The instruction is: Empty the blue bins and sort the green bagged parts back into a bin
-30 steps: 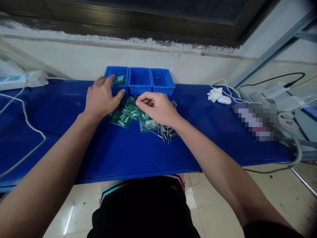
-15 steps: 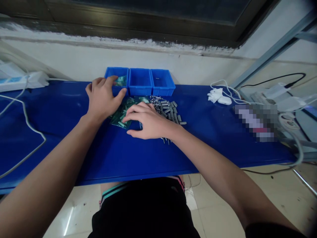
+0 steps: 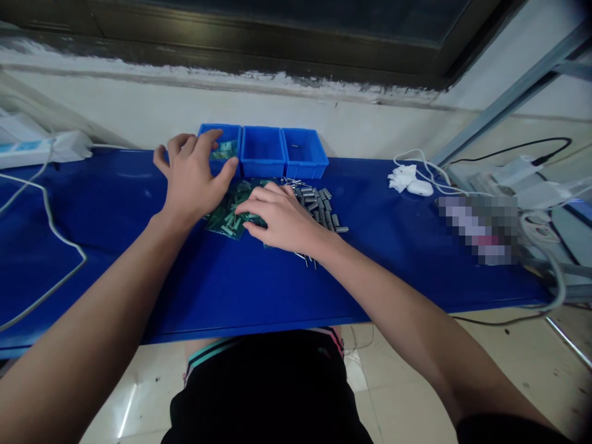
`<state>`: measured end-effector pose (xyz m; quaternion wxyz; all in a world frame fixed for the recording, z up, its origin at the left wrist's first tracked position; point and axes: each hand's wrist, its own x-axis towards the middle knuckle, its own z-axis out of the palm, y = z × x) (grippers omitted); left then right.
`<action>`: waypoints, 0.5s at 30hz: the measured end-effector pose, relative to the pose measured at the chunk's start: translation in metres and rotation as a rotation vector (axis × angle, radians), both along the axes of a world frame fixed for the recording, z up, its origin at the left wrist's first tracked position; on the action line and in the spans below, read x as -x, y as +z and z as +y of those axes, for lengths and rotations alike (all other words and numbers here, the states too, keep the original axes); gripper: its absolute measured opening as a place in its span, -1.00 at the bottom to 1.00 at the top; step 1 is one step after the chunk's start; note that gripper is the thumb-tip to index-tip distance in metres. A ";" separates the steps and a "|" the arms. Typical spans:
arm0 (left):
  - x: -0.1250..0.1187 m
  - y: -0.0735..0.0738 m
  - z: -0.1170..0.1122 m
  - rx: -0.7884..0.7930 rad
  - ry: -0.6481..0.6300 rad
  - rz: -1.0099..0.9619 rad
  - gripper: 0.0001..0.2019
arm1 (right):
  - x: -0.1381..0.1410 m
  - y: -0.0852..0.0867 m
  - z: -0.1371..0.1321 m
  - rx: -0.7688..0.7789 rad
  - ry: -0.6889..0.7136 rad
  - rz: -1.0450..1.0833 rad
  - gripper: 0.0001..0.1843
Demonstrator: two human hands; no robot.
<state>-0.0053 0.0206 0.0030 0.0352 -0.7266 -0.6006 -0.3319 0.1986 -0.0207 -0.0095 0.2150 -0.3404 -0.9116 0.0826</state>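
Observation:
My left hand (image 3: 192, 176) is spread over the front of the left blue bin (image 3: 203, 131), fingers apart and nothing held. Green plastic packets (image 3: 226, 150) lie inside that bin. My right hand (image 3: 287, 219) is bent over the pile on the table, thumb and fingertips closing round a green plastic packet (image 3: 256, 219); the hand hides part of it. More green packets with small light pieces inside (image 3: 226, 225) lie left of its fingertips. Just right of the hand are grey metal blocks (image 3: 324, 206) and thin metal pins (image 3: 298, 182).
A middle blue bin (image 3: 263, 168) and a right blue bin (image 3: 306, 169), with one small piece inside, stand against the wall. White cables (image 3: 55, 228) and a power strip (image 3: 46, 151) are at left. A crumpled tissue (image 3: 401, 177) and a white case (image 3: 420, 187) lie at right.
My right hand has shifted slightly up and right, and green plastic now shows between its thumb and fingers. My left hand's fingers have lifted and drawn back slightly from the packets in the bin.

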 end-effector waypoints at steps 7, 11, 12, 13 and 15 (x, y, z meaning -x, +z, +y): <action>-0.001 0.005 -0.004 -0.070 0.005 -0.027 -0.53 | -0.005 0.003 0.001 0.007 -0.028 0.002 -0.70; -0.002 0.006 -0.005 -0.085 -0.007 -0.015 -0.58 | -0.007 0.005 0.001 -0.009 -0.013 0.055 -0.68; -0.002 0.006 -0.005 -0.094 -0.028 -0.021 -0.58 | -0.008 0.006 0.001 -0.006 -0.019 0.067 -0.67; -0.001 0.007 -0.005 -0.109 -0.060 -0.035 -0.57 | -0.008 0.008 0.001 -0.002 -0.030 0.080 -0.67; -0.001 0.008 -0.005 -0.142 -0.162 -0.078 -0.55 | -0.009 0.011 0.002 -0.002 -0.073 0.118 -0.67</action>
